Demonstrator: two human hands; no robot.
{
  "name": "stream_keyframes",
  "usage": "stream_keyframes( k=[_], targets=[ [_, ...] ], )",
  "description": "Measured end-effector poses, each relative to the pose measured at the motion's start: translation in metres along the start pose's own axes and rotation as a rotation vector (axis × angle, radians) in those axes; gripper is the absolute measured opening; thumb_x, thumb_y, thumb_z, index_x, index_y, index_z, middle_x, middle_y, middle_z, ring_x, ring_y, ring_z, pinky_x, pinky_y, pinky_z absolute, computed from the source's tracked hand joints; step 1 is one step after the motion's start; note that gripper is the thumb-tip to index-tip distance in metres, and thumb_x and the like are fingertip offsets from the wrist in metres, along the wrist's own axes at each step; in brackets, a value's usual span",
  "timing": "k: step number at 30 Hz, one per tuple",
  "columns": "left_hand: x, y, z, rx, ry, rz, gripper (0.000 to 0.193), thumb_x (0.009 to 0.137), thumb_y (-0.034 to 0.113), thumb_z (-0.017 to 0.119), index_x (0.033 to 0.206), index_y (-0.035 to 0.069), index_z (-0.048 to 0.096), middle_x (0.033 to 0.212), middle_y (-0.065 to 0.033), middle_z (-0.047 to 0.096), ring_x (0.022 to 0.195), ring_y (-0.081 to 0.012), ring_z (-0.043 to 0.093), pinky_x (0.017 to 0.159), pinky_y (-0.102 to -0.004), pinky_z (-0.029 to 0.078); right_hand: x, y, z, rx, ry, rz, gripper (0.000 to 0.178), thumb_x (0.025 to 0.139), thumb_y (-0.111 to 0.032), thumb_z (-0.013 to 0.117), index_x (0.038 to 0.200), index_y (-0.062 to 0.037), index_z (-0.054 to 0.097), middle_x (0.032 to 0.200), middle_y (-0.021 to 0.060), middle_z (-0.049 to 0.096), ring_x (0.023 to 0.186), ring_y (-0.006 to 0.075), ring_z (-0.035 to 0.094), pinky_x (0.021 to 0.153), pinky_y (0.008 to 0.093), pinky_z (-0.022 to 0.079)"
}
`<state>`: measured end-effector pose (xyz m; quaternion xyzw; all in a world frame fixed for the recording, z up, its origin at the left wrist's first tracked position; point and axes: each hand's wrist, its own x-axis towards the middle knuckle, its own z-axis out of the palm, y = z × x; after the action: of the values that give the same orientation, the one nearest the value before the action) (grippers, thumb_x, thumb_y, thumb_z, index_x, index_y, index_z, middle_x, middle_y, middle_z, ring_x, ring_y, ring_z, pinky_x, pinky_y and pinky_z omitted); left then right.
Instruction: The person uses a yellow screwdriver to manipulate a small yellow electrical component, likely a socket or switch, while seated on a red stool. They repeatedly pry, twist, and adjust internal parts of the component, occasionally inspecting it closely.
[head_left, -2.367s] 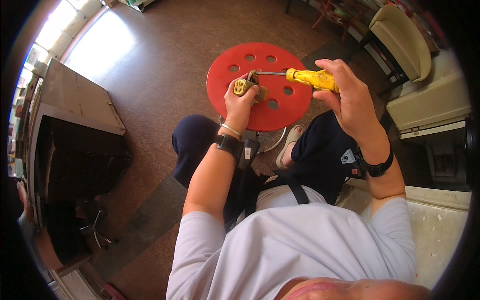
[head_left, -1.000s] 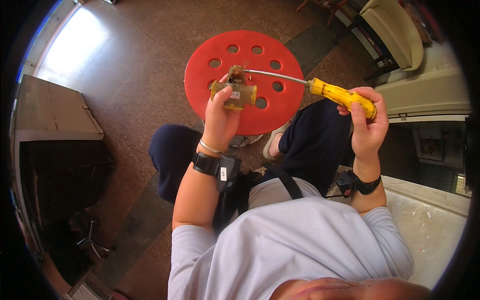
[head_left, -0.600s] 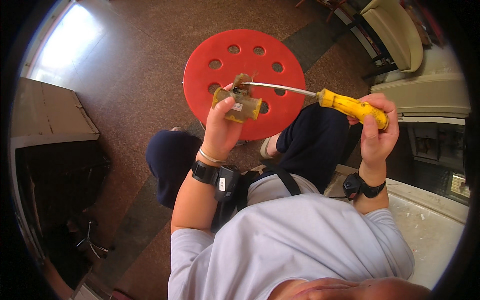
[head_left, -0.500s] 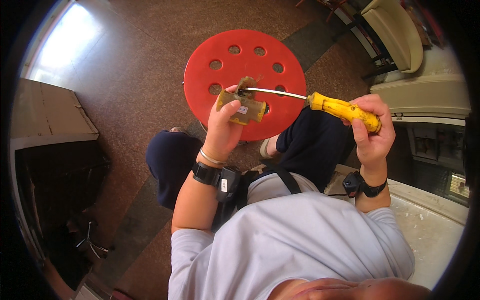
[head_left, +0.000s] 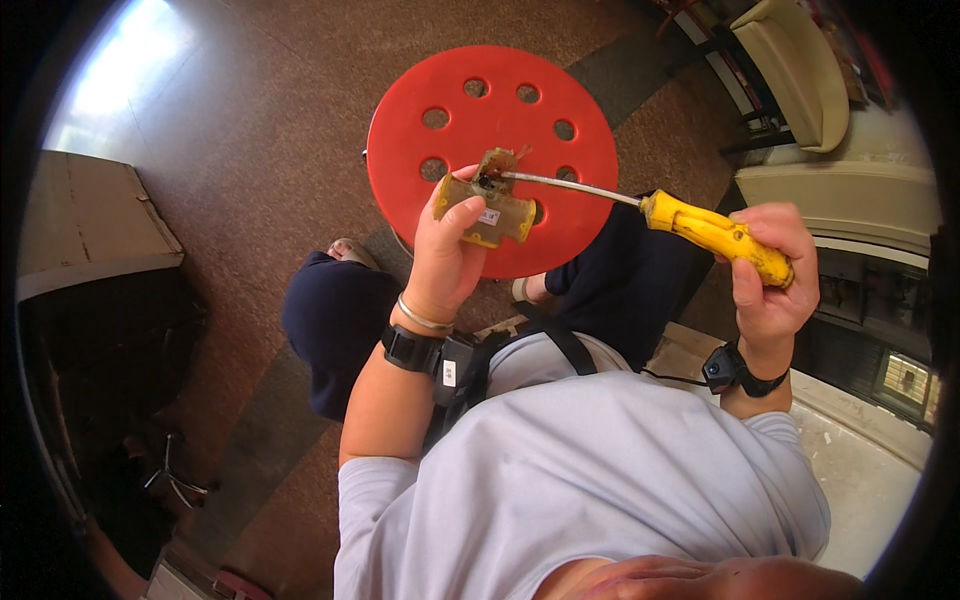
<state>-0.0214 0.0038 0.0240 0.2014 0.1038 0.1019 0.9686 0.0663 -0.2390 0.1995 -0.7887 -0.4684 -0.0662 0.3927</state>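
Note:
My left hand is closed on a small yellowish-brown plastic part with a white label, its thumb pressed on the face. A dark opening shows at the part's upper end, with thin reddish strands beside it. My right hand grips the yellow handle of a screwdriver. The long metal shaft reaches leftward, and its tip meets the part at the dark opening; how deep it sits I cannot tell. Both hands are over or beside a round red stool with holes in its seat.
A pale cabinet stands at the left, with a dark recess under it. At the upper right is a cream chair. Along the right runs a pale ledge beside a dark unit. Brown speckled floor surrounds the stool.
My right hand and the screwdriver handle have moved right and slightly down, and the shaft slopes more. My left hand still holds the part in nearly the same place.

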Motion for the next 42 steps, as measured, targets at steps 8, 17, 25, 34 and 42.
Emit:
stream_keyframes(
  k=[8, 17, 25, 34, 42],
  targets=[
    [-0.002, 0.002, -0.001, 0.008, 0.002, -0.013, 0.042, 0.087, 0.011, 0.059, 0.125, 0.001, 0.047, 0.122, -0.0130, 0.055, 0.112, -0.0232, 0.056, 0.098, -0.0383, 0.045, 0.000, -0.002, 0.005, 0.122, 0.115, 0.032, 0.024, 0.081, -0.003, 0.065, 0.103, 0.0015, 0.055, 0.099, 0.0177, 0.058, 0.084, 0.0213, 0.059, 0.070, 0.0289, 0.052],
    [-0.005, 0.003, -0.004, -0.026, -0.005, -0.044, 0.041, 0.088, 0.016, 0.059, 0.126, 0.004, 0.048, 0.124, -0.0115, 0.055, 0.115, -0.0244, 0.055, 0.100, -0.0402, 0.044, 0.000, 0.009, 0.000, 0.148, 0.179, 0.047, 0.025, 0.083, -0.005, 0.061, 0.106, 0.0026, 0.053, 0.102, 0.0176, 0.057, 0.082, 0.0190, 0.058, 0.066, 0.0267, 0.053],
    [-0.004, 0.002, -0.001, -0.092, 0.033, -0.071, 0.042, 0.087, 0.018, 0.059, 0.124, 0.003, 0.047, 0.122, -0.0136, 0.055, 0.114, -0.0263, 0.055, 0.099, -0.0415, 0.044, 0.018, 0.028, 0.012, 0.388, 0.457, 0.046, 0.021, 0.082, -0.007, 0.059, 0.102, -0.0011, 0.054, 0.095, 0.0148, 0.058, 0.088, 0.0229, 0.058, 0.090, 0.0407, 0.049],
    [-0.004, 0.008, 0.000, -0.129, -0.028, -0.120, 0.040, 0.088, 0.021, 0.057, 0.124, 0.004, 0.047, 0.122, -0.0164, 0.056, 0.113, -0.0292, 0.057, 0.097, -0.0426, 0.047, 0.064, 0.013, 0.074, 0.073, -0.049, 0.178, 0.008, 0.082, -0.003, 0.070, 0.086, -0.0028, 0.064, 0.080, 0.0056, 0.061, 0.072, 0.0139, 0.059, 0.066, 0.0257, 0.046],
    [-0.009, 0.012, 0.002, -0.149, 0.050, -0.113, 0.043, 0.087, 0.023, 0.059, 0.123, 0.003, 0.047, 0.116, -0.0129, 0.059, 0.108, -0.0251, 0.059, 0.094, -0.0396, 0.048, 0.075, 0.023, 0.129, 0.346, -0.439, 0.662, 0.014, 0.085, -0.008, 0.069, 0.092, 0.0029, 0.066, 0.084, 0.0034, 0.065, 0.075, 0.0078, 0.058, 0.067, 0.0228, 0.047]
  ],
)
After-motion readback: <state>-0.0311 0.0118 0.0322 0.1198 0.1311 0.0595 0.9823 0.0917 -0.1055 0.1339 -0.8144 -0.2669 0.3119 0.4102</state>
